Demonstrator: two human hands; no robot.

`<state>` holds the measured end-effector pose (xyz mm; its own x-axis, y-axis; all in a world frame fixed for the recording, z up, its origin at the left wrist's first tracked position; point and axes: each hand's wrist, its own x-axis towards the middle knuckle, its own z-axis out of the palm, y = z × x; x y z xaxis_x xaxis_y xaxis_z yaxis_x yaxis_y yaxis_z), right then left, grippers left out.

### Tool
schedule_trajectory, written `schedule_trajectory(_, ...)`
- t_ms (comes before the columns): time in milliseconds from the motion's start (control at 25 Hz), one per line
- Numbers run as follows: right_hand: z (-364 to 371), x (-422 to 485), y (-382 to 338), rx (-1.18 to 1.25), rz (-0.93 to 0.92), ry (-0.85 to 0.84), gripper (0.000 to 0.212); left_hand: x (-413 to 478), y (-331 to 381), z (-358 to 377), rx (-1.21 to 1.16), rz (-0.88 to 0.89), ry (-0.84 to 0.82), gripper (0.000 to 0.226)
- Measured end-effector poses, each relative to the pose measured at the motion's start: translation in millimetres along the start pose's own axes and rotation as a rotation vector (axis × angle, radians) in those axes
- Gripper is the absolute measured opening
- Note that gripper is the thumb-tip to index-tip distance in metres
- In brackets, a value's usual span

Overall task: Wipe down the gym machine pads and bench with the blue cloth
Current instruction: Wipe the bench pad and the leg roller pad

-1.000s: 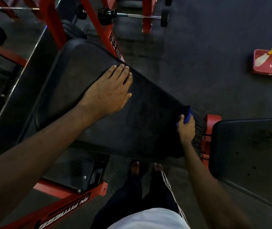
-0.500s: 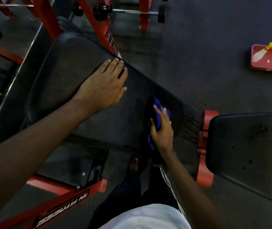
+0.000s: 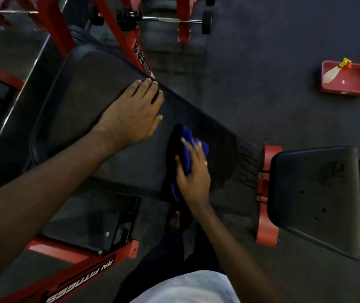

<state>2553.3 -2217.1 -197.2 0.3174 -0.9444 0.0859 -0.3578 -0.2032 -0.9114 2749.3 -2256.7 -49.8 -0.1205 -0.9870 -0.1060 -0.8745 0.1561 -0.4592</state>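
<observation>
Obs, head cam. L hand [image 3: 133, 115] is flat on the long bench pad [image 3: 82, 95], fingers straight, tips at its far edge. It holds nothing, just braces. R hand [image 3: 193, 171] lies on the blue cloth [image 3: 188, 145], fingers fairly straight across it, pressing it onto the pad. No fist, no pinch that I can see. Cloth is bunched on the pad's near half, just R of my L hand, w/ one fold hanging past the near edge below my palm. Seat pad [image 3: 314, 193] sits to the R, apart from the cloth, w/ a red bracket [image 3: 266, 204] between the two pads.

Step (judged): mid-wipe on the long pad. Seat pad + other pads prob not done yet.

Risks:
- cloth pressed, not gripped → a fast stroke could leave it behind or drop it off the near edge to the floor [image 3: 262, 62]
- bunched cloth = small contact patch → missed strips, esp. the area my L hand covers
- dark streaks at the pad's seat-side end: wet or cracked cover, cant tell. If cracked, cloth may snag
- pad seems inclined, so weight on L hand + damp surface → palm slide
- red tray [image 3: 345, 91] w/ bottle [image 3: 333, 72] is well apart on the floor, so re-wetting means leaving the bench
</observation>
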Motion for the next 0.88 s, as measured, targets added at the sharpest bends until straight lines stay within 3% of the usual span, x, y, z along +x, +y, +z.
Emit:
schedule_trajectory(80, -10, -37, 36, -0.032, 0.089, 0.043, 0.049, -1, 0, 1, 0.011, -0.002, 0.001, 0.060)
schedule_trajectory(160, -22, -40, 75, -0.046, 0.338, 0.110, 0.049, -1, 0, 2, 0.020, -0.001, 0.006, 0.060)
schedule_trajectory(240, -28, -20, 97, -0.095, 0.489, 0.153, 0.046, -1, 0, 3, 0.016, 0.000, 0.007, 0.061)
schedule_trajectory(400, -29, 56, 97, -0.099, 0.622, 0.228, 0.045, 0, 0, 2, 0.034, -0.003, 0.009, 0.061)
schedule_trajectory(560, -13, 98, 45, -0.140, 0.492, 0.160, 0.044, 1, 0, 3, 0.019, 0.008, -0.007, 0.060)
schedule_trajectory(680, -5, 35, 9, -0.077, 0.221, 0.039, 0.047, 0, 1, 2, 0.001, -0.005, -0.014, 0.060)
schedule_trajectory(800, -18, -28, 44, -0.119, -0.028, -0.052, 0.055, 1, 0, 0, -0.006, 0.002, -0.020, 0.060)
schedule_trajectory(880, -28, -19, 86, -0.148, 0.197, 0.031, 0.052, 1, 1, -2, 0.000, -0.001, -0.025, 0.061)
